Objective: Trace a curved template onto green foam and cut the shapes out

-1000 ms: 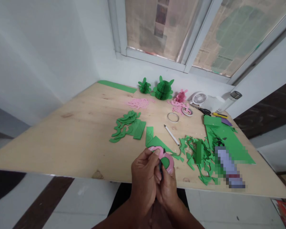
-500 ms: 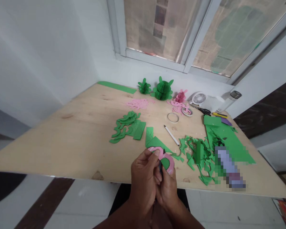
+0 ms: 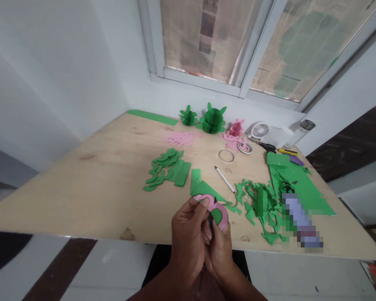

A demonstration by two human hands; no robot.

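My left hand (image 3: 189,228) is closed, thumb on top, around a pink and green paper cutout (image 3: 222,211) with rounded lobes. My right hand (image 3: 219,248) is closed just beside it, its thumb close to the cutout's lower edge. A narrow dark tool, seemingly scissors (image 3: 211,220), shows between the hands, mostly hidden by the fingers. A small dark tip is visible at the notch between the lobes. Just beyond the hands lies a green paper piece (image 3: 207,190) on the table.
Green scraps (image 3: 261,205) lie at right by a green sheet (image 3: 313,196). Green cutouts (image 3: 166,167), pink scraps (image 3: 180,138) and a white pen (image 3: 224,179) are beyond my hands. Paper figures (image 3: 213,121), a fan (image 3: 260,130), black scissors (image 3: 268,146) and a bottle (image 3: 303,131) stand or lie farther back.
The view has shifted slightly. Both hands keep their hold on the cutout and tool, with the cutout turned very little. Things on the table stay where they were.
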